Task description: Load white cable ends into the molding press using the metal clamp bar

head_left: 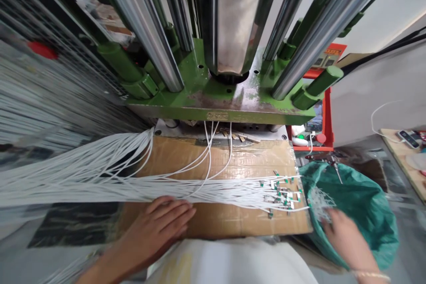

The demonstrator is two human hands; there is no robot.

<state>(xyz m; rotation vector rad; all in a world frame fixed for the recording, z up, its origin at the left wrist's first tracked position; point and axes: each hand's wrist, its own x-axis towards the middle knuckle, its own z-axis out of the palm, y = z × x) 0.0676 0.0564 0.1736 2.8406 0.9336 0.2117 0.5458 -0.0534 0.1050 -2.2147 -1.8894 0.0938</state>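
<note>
My left hand [159,224] lies flat with fingers stretched out on the cardboard sheet [233,222], just below a thick bundle of white cables [140,182]. The cable ends carry small metal and green connectors [282,193] near the cardboard's right edge. A few cables run up into the mould gap [216,131] under the green press. My right hand [344,235] reaches into the green bag [366,204], beside white plastic scraps [319,204]; its fingertips are blurred and partly hidden.
The green press plate [216,97] with steel columns [149,31] towers ahead. A red control box [321,115] stands at the right. A wooden table [404,159] with a phone and white wire sits far right. More cables hang at the left.
</note>
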